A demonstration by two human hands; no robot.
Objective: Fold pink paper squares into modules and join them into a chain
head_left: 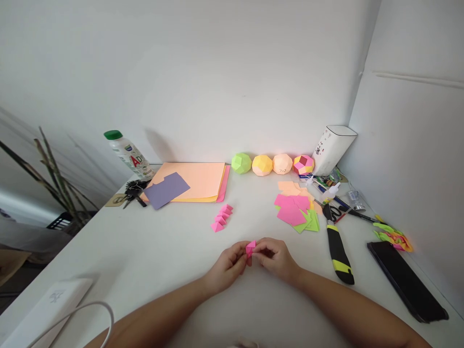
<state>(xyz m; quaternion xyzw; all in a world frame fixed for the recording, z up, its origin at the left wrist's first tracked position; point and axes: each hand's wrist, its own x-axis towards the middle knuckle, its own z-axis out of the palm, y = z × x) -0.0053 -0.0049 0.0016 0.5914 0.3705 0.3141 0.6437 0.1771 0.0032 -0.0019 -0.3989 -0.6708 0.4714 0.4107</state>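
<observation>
Folded piece: a small bright-pink faceted piece of folded paper (250, 248), held between the fingertips, towards the near side of the white tabletop (145, 251) and well apart from its back edge.
Left hand: the left hand (226, 267) pinches the piece from its left side, thumb and fingers drawn together.
Right hand: the right hand (277, 258) pinches it from the other side, fingers curled; neither hand is nearer, as both touch it.
Lie of the piece: directly between the hands; its longer axis seems to run up and away from the person, but fingers hide its lower part.
Look: flat facets, crisp creases, a pointed upper right corner.
Pink row: four or so matching pink folded-paper peaks (222, 217) in a slanting line, farther towards the back edge and left of the piece.
Cut sheets: pink paper cut-outs (292, 212) lie over green ones (312, 222), nearer the right edge.
</observation>
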